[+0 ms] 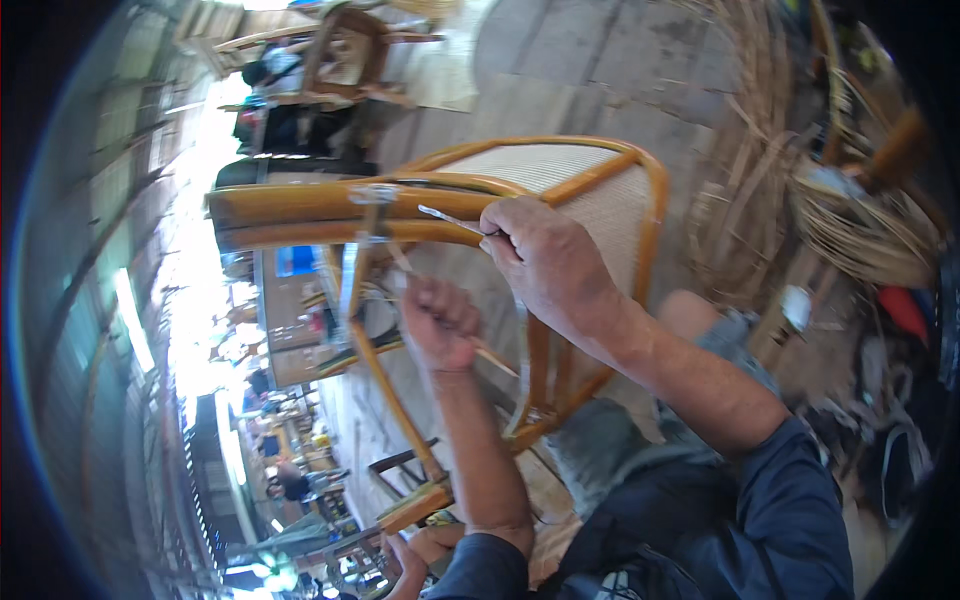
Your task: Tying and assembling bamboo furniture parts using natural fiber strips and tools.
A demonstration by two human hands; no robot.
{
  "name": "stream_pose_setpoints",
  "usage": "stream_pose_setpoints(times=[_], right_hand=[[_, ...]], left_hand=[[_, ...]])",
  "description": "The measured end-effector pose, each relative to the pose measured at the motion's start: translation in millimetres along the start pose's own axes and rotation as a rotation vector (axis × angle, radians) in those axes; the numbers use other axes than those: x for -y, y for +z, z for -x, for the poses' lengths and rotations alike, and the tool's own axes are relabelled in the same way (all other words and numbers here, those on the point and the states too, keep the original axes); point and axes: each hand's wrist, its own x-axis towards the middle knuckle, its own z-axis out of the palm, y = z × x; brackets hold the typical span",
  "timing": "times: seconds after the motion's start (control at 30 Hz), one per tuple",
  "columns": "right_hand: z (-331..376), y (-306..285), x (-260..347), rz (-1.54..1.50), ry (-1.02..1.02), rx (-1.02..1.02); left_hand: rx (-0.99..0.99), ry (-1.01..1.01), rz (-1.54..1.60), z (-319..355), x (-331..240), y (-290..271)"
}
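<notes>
A chair frame of bent, honey-coloured rattan poles (290, 207) tilts in front of me, with a pale woven panel (620, 212) on its far right. A strip binding (374, 212) wraps the paired poles. My left hand (440, 322), slightly blurred, is closed around a pale cane strip (494, 360); one end runs up toward the binding, the other sticks out below the fist. Over the poles, my right hand (550, 255) grips a thin metal pick (447, 216), its flattened silvery tip pointing left toward the binding. Its handle is hidden in the fist.
Long loose cane strips (745, 150) lie on the plank floor (560, 55) at right, beside a coiled bundle (865, 240). Another chair frame (345, 50) stands at far left. A wooden block (415, 507) is below the chair, close to someone's bare skin.
</notes>
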Motion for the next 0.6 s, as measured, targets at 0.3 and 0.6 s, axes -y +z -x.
stream_pose_setpoints(times=[0.3,0.6], right_hand=[[188,-219,-65,1.097,0.278,0.018],[103,-49,12,-0.134,0.494,0.262]], left_hand=[[-0.131,0.059,-0.026,7,-21,10],[-0.416,-0.001,-0.424,89,49,57]])
